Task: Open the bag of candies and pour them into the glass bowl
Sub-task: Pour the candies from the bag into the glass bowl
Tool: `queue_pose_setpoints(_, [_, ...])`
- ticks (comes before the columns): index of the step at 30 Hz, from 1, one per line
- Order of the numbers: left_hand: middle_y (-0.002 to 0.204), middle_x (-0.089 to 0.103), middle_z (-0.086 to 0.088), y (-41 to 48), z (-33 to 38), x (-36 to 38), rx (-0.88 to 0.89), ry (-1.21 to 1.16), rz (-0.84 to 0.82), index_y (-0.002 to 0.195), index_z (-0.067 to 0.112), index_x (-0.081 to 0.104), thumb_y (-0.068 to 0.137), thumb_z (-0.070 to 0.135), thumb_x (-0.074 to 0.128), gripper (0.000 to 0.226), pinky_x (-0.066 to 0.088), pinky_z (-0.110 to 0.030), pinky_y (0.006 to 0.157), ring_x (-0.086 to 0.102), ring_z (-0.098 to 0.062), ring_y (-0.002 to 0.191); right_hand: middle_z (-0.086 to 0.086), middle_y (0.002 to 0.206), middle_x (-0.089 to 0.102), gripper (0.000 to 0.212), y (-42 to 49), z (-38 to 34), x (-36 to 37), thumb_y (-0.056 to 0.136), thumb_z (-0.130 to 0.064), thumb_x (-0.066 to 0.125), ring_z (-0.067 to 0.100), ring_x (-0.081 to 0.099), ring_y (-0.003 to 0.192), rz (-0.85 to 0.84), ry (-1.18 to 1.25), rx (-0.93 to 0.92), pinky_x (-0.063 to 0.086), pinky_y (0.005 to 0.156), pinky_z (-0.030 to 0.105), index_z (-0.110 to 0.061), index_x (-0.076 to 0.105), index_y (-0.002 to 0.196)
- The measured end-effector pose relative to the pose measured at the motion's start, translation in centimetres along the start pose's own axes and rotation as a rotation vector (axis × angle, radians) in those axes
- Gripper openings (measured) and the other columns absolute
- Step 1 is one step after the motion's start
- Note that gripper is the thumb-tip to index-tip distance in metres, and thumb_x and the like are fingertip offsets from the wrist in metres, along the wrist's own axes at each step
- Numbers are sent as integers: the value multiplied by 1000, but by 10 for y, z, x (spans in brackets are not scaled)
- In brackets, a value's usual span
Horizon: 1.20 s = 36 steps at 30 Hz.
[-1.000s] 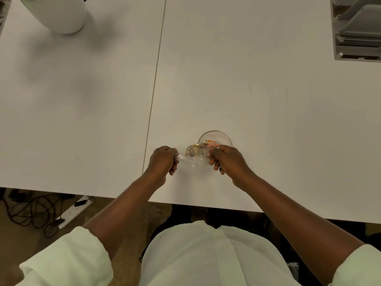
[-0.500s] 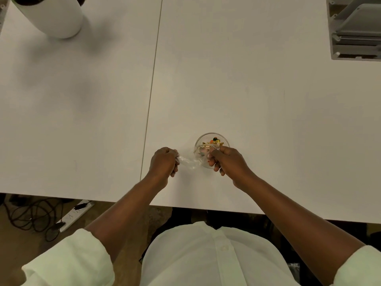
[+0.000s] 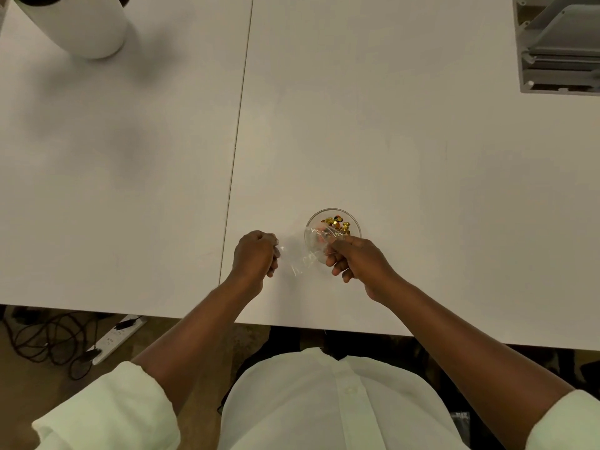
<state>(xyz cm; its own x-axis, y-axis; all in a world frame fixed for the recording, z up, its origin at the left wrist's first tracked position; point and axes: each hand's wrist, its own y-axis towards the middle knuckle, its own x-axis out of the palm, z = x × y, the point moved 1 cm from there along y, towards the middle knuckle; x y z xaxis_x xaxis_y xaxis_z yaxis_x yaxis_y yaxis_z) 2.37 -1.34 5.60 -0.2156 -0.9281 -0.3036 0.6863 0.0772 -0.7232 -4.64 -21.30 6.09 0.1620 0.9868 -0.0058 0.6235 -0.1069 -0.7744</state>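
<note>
A small glass bowl (image 3: pixel 354 222) stands on the white table (image 3: pixel 389 141) near its front edge. Gold, orange and dark wrapped candies (image 3: pixel 337 224) lie inside it. A clear plastic bag (image 3: pixel 303 259) stretches between my two hands, with its open end over the bowl's near rim. My left hand (image 3: pixel 255 258) pinches the bag's left end. My right hand (image 3: pixel 355 258) grips the bag's other end at the bowl's near edge. The bag looks nearly empty.
A white cylindrical container (image 3: pixel 78 24) stands at the far left corner. A grey tray unit (image 3: pixel 558 47) sits at the far right. A seam (image 3: pixel 240 125) runs between two tabletops. Cables and a power strip (image 3: pixel 113 336) lie on the floor at left.
The candies have slid out of the bag into the bowl. My right hand has tipped the bag's end over the bowl's rim; my left hand has stayed almost in place.
</note>
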Motion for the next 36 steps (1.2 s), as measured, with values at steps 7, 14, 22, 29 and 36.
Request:
queue_pose_setpoints(7, [66,64,-3,-1,-6,-11,134,88,-15,86,10,64,97,14,49,19,41,-27,43,51,-12,45,9,90,78,34,4,0,-1,96,-37,67,15,72,62,43,28,-40,54,49,23,-5,69,108])
queue_pose_setpoints(14, [68,65,-2,4,-14,-33,192,58,-31,91,7,63,100,17,48,20,43,-29,49,55,-13,50,2,80,76,36,3,-5,1,92,-31,74,17,76,67,10,-56,-131,55,52,24,3,63,97])
queue_pose_setpoints(22, [70,68,0,5,-22,-44,268,-25,-53,90,11,63,103,19,49,20,49,-34,56,61,-15,59,10,83,70,25,8,-5,12,92,-13,72,7,70,66,18,-87,-212,55,58,21,-15,67,117])
queue_pose_setpoints(29, [79,73,-1,11,-35,-61,228,-69,-101,95,11,66,101,21,56,15,48,-32,59,63,-16,66,-5,84,65,25,14,-9,32,96,-3,63,5,64,75,5,-130,-226,56,63,16,-21,71,110])
queue_pose_setpoints(36, [79,75,0,25,-45,-87,177,-42,-79,94,11,71,96,12,60,11,49,-29,60,64,-13,66,-4,83,64,27,30,-23,63,95,-2,61,9,65,78,38,-156,-270,55,67,18,-17,72,114])
